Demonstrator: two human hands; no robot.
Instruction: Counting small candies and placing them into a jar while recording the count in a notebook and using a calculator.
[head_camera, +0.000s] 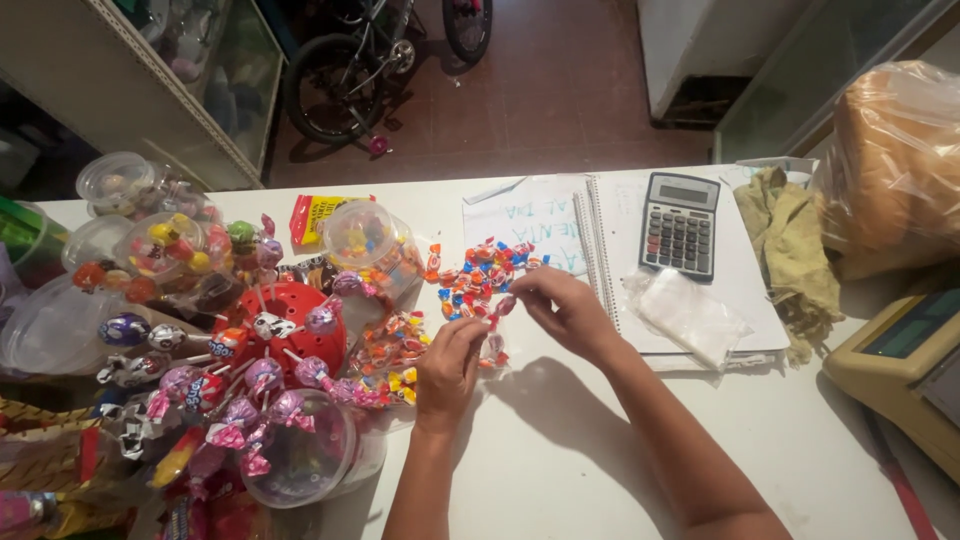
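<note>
My left hand (447, 370) and my right hand (562, 310) meet over a white counter (560, 450), both pinching a small clear bag (492, 345) with a few wrapped candies in it. My right fingers pinch a red and white wrapped candy (505, 303) at the bag's upper edge. Just beyond my hands lies a loose pile of small red, blue and orange wrapped candies (478, 275). More wrapped candies (392, 355) lie left of my left hand.
A red lollipop stand (290, 320) with several lollipops, clear plastic jars (370, 240) and lids crowd the left. A spiral notebook (540, 215), grey calculator (680, 225), clear bags (688, 315), a rag (795, 250), bagged bread (895, 165) and a scale (905, 365) sit right.
</note>
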